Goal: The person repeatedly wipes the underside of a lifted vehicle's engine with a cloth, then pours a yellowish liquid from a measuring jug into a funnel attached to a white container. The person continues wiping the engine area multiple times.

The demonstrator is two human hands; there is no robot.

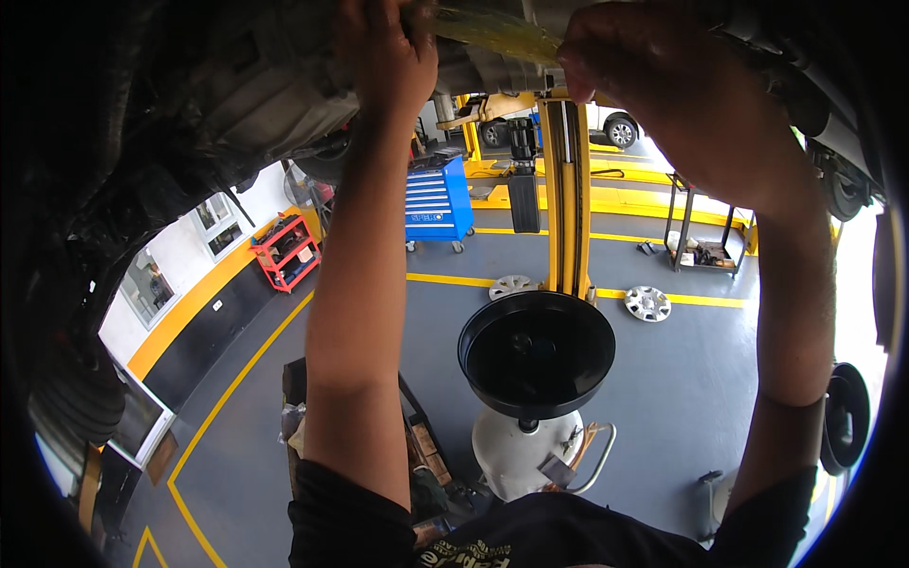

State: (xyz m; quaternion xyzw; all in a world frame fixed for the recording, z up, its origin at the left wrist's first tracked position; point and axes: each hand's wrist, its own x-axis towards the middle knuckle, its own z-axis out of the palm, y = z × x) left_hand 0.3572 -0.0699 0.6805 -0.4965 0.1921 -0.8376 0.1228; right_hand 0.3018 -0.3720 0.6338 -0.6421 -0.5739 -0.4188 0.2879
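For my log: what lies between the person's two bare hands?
In the head view, a long, translucent yellowish piece of unclear material lies between the left hand and right hand.

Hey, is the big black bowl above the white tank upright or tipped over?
Upright: the black bowl sits open side up, its inside visible, above the white tank.

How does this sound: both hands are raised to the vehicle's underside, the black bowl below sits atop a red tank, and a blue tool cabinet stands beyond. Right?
Not quite: the head view shows a white tank, not red. The rest holds: left hand and right hand raised to the vehicle's underside, black bowl atop the tank, blue tool cabinet beyond.
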